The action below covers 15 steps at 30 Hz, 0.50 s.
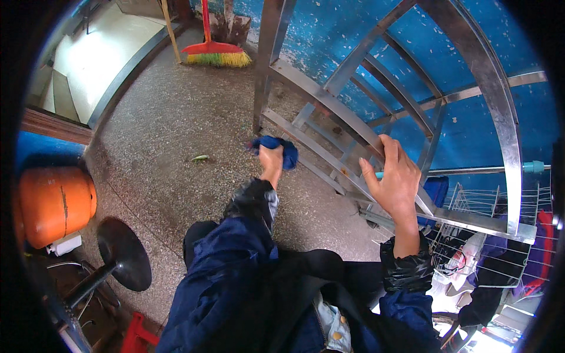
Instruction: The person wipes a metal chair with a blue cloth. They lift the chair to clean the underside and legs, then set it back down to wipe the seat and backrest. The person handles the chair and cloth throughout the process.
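Observation:
My left hand (271, 161) is closed around a bunched dark blue cloth (289, 153), low beside the lower bars of a metal frame (309, 84). The frame is made of bare steel-coloured tubes, with some rust spots at its joints. My right hand (394, 176) is raised at the frame's near bar, with the thumb apart from the fingers. Its fingertips reach the bar's edge; whether they grip it is not plain. Both forearms wear dark blue sleeves with shiny black cuffs.
A broom (216, 53) with a red head stands by the blue wall (318, 39). An orange gas cylinder (57, 207) and a round black base (123, 253) are at the left. Wire racks (481, 256) with bags are at the right. A green scrap (200, 158) lies on the speckled floor (150, 132).

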Each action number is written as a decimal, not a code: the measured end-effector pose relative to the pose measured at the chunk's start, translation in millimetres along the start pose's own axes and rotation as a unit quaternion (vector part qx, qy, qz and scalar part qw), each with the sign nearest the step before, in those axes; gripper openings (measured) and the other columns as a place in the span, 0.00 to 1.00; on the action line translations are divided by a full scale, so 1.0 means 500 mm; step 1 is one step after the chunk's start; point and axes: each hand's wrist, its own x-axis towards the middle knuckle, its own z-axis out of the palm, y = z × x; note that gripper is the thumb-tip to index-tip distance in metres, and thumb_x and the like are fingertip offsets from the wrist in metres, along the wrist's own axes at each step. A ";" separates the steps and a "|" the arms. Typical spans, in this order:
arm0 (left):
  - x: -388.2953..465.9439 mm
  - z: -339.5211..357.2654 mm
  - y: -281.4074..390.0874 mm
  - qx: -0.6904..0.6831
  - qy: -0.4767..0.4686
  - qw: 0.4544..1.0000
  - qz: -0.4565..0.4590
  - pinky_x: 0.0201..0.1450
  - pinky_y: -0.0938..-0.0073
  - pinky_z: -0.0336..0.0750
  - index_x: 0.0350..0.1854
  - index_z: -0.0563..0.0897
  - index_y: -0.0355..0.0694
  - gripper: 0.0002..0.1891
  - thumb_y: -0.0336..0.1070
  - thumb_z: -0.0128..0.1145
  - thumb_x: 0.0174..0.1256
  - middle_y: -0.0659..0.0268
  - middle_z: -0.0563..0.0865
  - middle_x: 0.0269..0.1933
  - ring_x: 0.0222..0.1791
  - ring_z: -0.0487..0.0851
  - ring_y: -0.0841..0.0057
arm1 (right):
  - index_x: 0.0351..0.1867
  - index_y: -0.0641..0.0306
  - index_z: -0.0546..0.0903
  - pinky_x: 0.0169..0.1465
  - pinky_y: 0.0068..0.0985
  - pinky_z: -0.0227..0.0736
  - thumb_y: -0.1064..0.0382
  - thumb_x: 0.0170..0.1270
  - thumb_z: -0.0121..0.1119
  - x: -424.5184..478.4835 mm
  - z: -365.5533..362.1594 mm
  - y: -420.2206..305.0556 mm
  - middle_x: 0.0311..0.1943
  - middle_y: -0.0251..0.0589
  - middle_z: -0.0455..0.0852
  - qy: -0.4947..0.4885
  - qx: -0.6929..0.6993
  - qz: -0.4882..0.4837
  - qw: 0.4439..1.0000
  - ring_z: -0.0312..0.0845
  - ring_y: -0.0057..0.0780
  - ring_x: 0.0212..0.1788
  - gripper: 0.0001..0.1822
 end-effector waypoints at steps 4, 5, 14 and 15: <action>-0.064 0.018 0.012 -0.032 0.006 0.998 0.047 0.46 0.60 0.73 0.42 0.78 0.38 0.22 0.38 0.68 0.43 0.52 0.82 0.40 0.43 0.80 0.53 | 0.49 0.61 0.69 0.35 0.32 0.72 0.55 0.50 0.63 -0.001 0.003 -0.007 0.36 0.42 0.76 -0.005 -0.004 -0.003 1.000 0.77 0.39 0.35 0.26; -0.052 0.008 0.034 -0.030 0.001 0.992 0.120 0.46 0.60 0.73 0.45 0.78 0.38 0.23 0.37 0.68 0.43 0.51 0.81 0.41 0.43 0.79 0.52 | 0.49 0.61 0.69 0.35 0.32 0.72 0.55 0.50 0.64 -0.003 0.004 -0.003 0.36 0.42 0.76 -0.006 -0.007 -0.001 1.000 0.77 0.39 0.35 0.26; 0.035 -0.011 0.017 0.212 -0.098 0.947 0.221 0.47 0.57 0.74 0.53 0.70 0.38 0.28 0.37 0.66 0.49 0.53 0.69 0.55 0.48 0.76 0.50 | 0.48 0.60 0.70 0.34 0.31 0.72 0.57 0.49 0.64 -0.001 0.015 -0.001 0.34 0.39 0.77 0.014 0.008 -0.004 1.000 0.78 0.38 0.33 0.25; 0.000 0.000 0.022 0.176 -0.105 0.952 0.229 0.46 0.57 0.74 0.52 0.70 0.38 0.27 0.33 0.66 0.47 0.53 0.68 0.54 0.46 0.76 0.50 | 0.48 0.60 0.70 0.34 0.31 0.73 0.57 0.49 0.64 -0.002 0.010 0.000 0.34 0.39 0.77 0.012 -0.001 0.000 1.000 0.78 0.38 0.33 0.25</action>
